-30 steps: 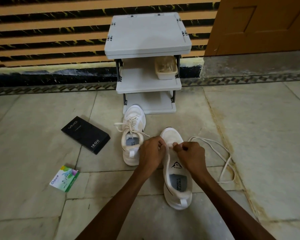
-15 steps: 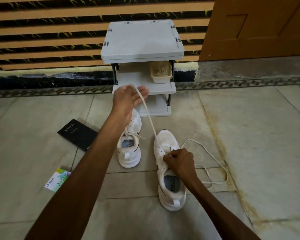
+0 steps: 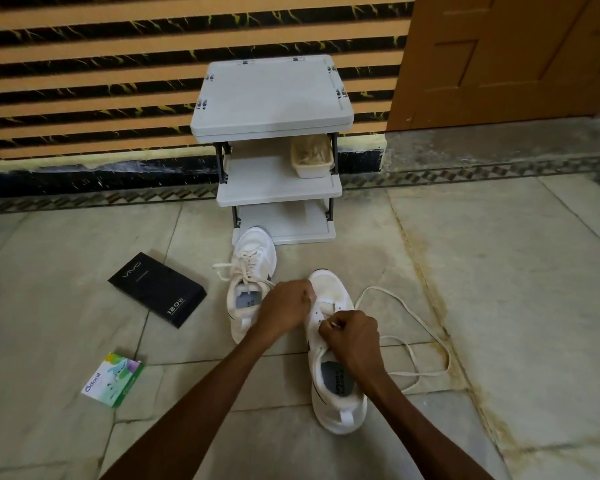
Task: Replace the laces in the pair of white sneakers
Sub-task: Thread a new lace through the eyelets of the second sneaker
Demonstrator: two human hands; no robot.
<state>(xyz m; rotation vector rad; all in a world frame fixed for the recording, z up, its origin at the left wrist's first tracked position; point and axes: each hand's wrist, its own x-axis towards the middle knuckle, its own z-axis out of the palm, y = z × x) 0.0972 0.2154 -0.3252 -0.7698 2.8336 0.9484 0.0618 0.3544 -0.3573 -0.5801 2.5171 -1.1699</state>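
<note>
Right hand (image 3: 354, 337) pinches the white lace (image 3: 413, 315) over the nearer sneaker (image 3: 340, 408) on the tiled floor (image 3: 499, 271); left hand (image 3: 284, 306) curls at its eyelets, grasp hidden; the 2nd sneaker (image 3: 253, 247) lies just beside

Both forearms reach forward; left hand (image 3: 284, 304) curls its fingers downward, right hand (image 3: 354, 338) pinches the lace (image 3: 333, 326).

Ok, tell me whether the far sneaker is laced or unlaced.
Laced. The far sneaker has a lace criss-crossing its eyelets, with the ends splayed loose to either side.
</note>
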